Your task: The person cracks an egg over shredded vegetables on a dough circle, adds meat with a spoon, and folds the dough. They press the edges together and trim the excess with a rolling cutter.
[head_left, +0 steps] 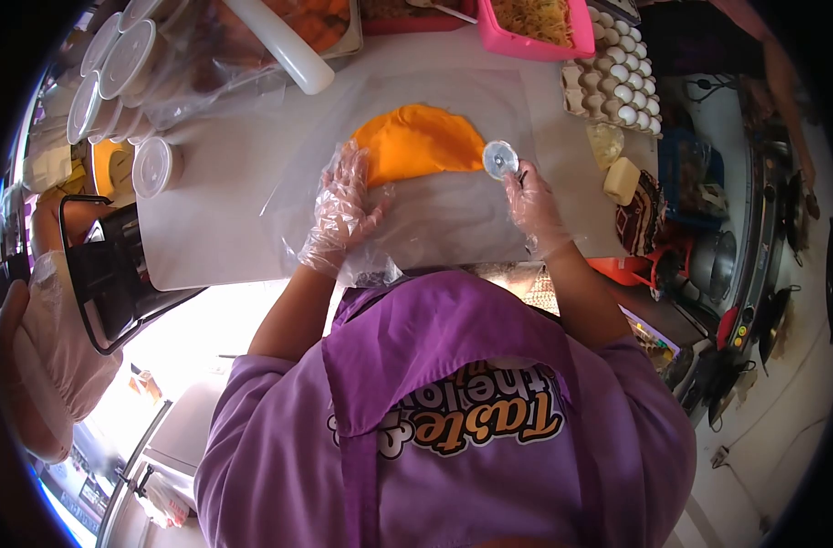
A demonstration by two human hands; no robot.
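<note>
An orange sheet of dough (421,142), folded into a half-moon, lies on clear plastic on the white table. My left hand (345,196), in a clear plastic glove, rests at the dough's left end with its fingers apart and nothing held. In a similar glove, my right hand (533,205) is closed on the handle of a round cutting wheel (500,160). The wheel is at the right end of the dough, near its edge. Whether it touches the dough I cannot tell.
A white rolling pin (284,46), a pink container of shredded food (537,27) and egg trays (614,78) stand at the back. Lidded plastic tubs (156,167) are at the left. A yellow block (622,181) lies at the right. Another person's arm (786,100) shows far right.
</note>
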